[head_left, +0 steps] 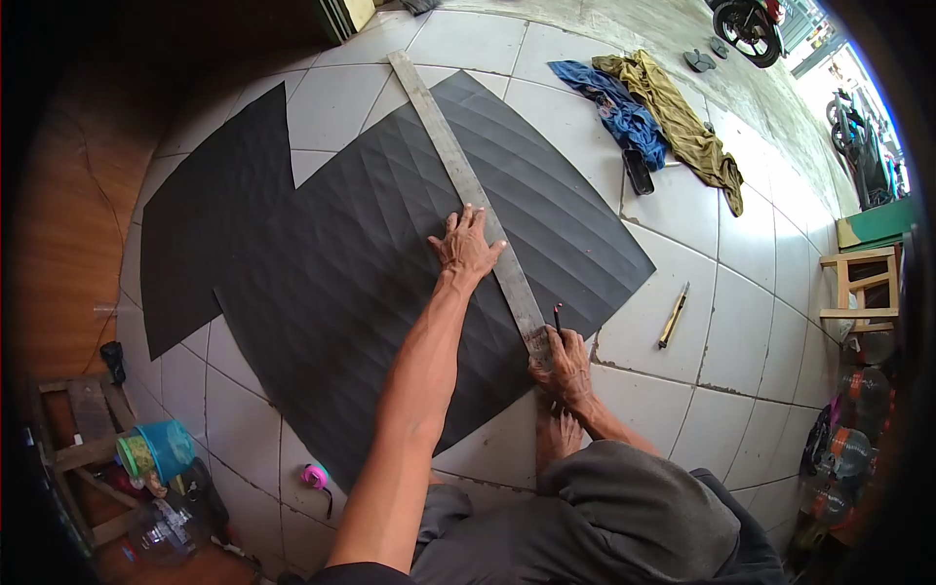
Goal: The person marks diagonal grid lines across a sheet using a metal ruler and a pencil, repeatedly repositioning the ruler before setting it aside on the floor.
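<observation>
So the big black sheet (351,234) is spread flat on the floor tiles (746,302), right in front of the person, probably because it needs a wide, hard surface under it. Can't tell if the wing off to the left is the same piece or another one tucked underneath. A long metal ruler (441,136) lies across it, its far end poking past the edge. The left hand (466,246) is splayed wide on the ruler around mid-length, gripping nothing, just pressing down, I'd guess so it won't skid. The right hand (564,361) is curled up at the near end, fingers closed around a pencil (557,314) that sticks up, and it looks like it's also steadying that end. The yellow pen-shaped tool (673,315) and pink tape measure (314,476) lie off the sheet, likely parked within easy reach.
</observation>
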A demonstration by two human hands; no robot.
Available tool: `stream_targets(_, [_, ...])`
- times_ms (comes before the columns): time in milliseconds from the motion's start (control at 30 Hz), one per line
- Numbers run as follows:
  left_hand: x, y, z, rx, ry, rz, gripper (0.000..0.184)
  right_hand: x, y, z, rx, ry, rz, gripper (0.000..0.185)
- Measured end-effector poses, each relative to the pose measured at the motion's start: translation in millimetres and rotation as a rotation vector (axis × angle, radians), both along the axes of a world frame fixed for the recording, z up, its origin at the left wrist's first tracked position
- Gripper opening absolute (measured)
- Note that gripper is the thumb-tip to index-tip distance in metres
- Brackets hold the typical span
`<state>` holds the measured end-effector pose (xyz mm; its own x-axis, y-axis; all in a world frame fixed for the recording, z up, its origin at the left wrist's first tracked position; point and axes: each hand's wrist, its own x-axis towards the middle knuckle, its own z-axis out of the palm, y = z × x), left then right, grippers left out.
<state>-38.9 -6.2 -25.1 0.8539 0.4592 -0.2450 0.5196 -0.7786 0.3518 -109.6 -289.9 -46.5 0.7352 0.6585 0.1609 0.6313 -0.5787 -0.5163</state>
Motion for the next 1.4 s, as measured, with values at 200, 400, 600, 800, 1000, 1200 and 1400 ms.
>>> stream_targets(200, [2.5,0.4,1.7,0.001,0.01,0.01,0.079,2.9,-0.5,-1.6,0.014,0.005,0.014,0.066])
stream_targets(400, [0.4,0.4,1.3,0.007,0.007,-0.001,0.078,7.2,-5.6,-7.5,0.005,0.058,0.035,0.068])
stream_targets(600, [-1.1,0.4,-1.4,0.019,-0.025,0.0,0.078,3.1,-1.5,1.1,-0.014,0.032,0.005,0.069])
stream_targets(800, [-1.7,1.1,1.5,0.014,-0.034,0.007,0.078,6.5,-7.4,-13.1,0.01,0.064,-0.01,0.069])
stream_targets(1000, [-0.5,0.9,0.4,0.006,-0.011,0.003,0.078,2.8,-1.5,-2.6,-0.044,0.066,-0.025,0.067])
stream_targets(1200, [-1.2,1.5,-3.7,-0.015,-0.028,0.006,0.078,8.8,-6.0,-3.1,-0.016,0.076,-0.002,0.069])
stream_targets(1400, [-1.9,2.5,-5.1,-0.012,-0.027,0.01,0.079,4.8,-0.3,-0.2,-0.015,0.077,-0.045,0.069])
